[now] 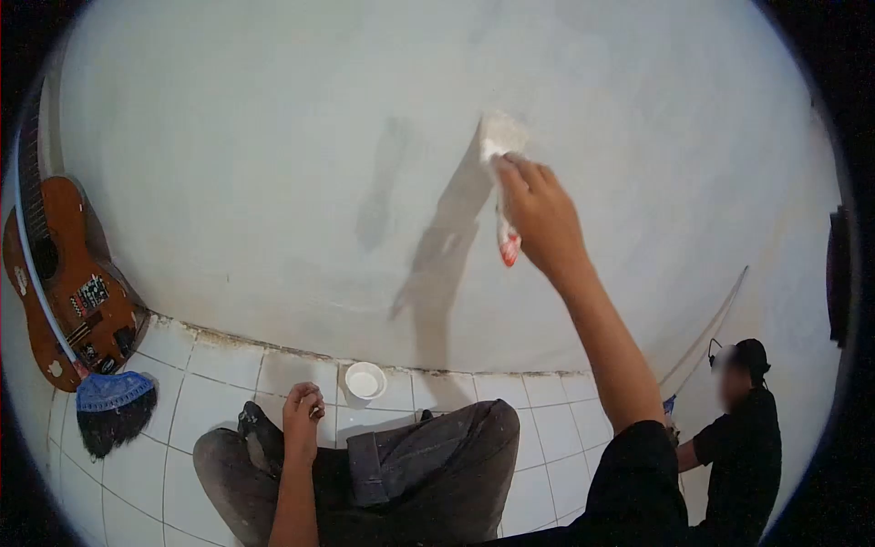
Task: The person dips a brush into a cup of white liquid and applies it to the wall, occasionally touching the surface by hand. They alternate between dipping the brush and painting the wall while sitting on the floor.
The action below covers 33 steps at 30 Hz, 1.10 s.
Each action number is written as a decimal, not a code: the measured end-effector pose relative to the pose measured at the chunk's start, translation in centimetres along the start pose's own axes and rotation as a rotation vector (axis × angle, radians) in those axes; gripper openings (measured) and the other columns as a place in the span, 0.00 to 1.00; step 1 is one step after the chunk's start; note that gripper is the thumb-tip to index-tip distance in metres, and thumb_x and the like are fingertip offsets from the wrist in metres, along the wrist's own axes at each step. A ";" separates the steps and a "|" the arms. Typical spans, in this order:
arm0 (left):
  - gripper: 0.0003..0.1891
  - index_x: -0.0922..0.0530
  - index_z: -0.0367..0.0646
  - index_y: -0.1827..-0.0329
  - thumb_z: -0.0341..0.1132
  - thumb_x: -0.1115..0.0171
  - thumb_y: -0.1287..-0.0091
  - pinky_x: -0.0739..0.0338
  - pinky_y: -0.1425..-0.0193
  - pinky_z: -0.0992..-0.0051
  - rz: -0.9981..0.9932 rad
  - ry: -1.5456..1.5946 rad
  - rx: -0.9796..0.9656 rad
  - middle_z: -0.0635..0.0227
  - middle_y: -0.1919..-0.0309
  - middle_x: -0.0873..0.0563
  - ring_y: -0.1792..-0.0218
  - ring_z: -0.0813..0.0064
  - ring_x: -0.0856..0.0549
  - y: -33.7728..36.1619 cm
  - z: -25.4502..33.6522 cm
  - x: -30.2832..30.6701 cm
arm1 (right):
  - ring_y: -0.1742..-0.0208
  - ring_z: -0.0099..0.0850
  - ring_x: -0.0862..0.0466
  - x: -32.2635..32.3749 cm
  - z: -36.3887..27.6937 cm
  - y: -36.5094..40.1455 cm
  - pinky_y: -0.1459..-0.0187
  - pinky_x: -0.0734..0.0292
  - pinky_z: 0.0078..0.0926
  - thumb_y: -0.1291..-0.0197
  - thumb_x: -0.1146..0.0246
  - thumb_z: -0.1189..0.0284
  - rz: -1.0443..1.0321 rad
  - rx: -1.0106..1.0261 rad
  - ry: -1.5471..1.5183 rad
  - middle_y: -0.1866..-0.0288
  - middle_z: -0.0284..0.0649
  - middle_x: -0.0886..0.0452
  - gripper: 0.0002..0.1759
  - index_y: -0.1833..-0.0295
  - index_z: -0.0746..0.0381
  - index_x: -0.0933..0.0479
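A paintbrush [509, 239] with a white-smeared handle and a red end is held in my right hand [540, 205], its wide pale bristles against the white wall [273, 182]. The fingers wrap round the brush near its bristles, and the handle hangs down below them. My left hand [303, 407] is above my lap on the left, its fingers curled; what they hold, if anything, is too small to tell. Just right of that hand, a white round tub [365, 380] sits on the tiled floor close to the wall's foot.
An orange-brown guitar [77, 296] leans at the left wall, with a blue broom [116, 401] in front. At the right, another person [749, 447] in black is beside the wall. My crossed legs [447, 456] cover part of the white tiles.
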<state>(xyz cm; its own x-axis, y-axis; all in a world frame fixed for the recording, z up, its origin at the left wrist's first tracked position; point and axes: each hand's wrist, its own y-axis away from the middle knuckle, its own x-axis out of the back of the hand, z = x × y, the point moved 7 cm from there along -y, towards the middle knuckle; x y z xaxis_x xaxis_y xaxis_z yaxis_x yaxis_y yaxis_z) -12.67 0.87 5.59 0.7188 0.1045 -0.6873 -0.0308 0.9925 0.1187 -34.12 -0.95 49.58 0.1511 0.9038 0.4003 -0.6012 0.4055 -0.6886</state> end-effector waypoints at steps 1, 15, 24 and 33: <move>0.05 0.25 0.44 0.55 0.28 0.45 0.33 0.30 0.62 0.79 -0.013 -0.016 -0.007 0.73 0.65 0.23 0.67 0.81 0.25 -0.1 -0.1 0.2 | 0.45 0.42 0.20 -0.4 -0.7 0.9 0.52 0.17 0.33 0.46 0.39 0.79 -0.014 0.013 -0.052 0.43 0.41 0.20 0.23 0.41 0.62 0.26; 0.05 0.24 0.45 0.54 0.29 0.45 0.31 0.29 0.59 0.79 -0.012 -0.058 0.011 0.73 0.64 0.22 0.66 0.82 0.25 0.1 -0.2 0.2 | 0.45 0.40 0.20 2.9 -0.9 1.8 0.52 0.18 0.37 0.48 0.36 0.76 -0.071 -0.076 -0.320 0.43 0.39 0.21 0.23 0.43 0.58 0.25; 0.06 0.25 0.46 0.55 0.29 0.43 0.34 0.30 0.59 0.79 0.031 -0.050 0.030 0.75 0.65 0.23 0.66 0.81 0.25 -0.3 -0.5 0.3 | 0.48 0.38 0.19 -3.4 -2.2 3.9 0.61 0.15 0.32 0.49 0.39 0.79 -0.023 -0.044 -0.160 0.45 0.37 0.20 0.27 0.39 0.58 0.27; 0.06 0.25 0.46 0.55 0.28 0.44 0.33 0.29 0.60 0.78 -0.004 -0.070 -0.004 0.73 0.63 0.22 0.65 0.80 0.24 -0.5 -0.2 -0.3 | 0.44 0.38 0.20 -5.4 -7.4 9.3 0.59 0.15 0.33 0.47 0.38 0.76 -0.404 0.019 -0.436 0.40 0.39 0.23 0.28 0.37 0.60 0.29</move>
<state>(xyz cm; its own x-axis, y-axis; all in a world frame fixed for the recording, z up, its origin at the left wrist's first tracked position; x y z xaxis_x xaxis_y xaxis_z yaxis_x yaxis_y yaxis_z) -13.00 0.35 5.62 0.7658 0.0963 -0.6358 -0.0306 0.9931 0.1136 -34.69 -1.02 36.51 0.0373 0.5368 0.8429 -0.5780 0.6997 -0.4200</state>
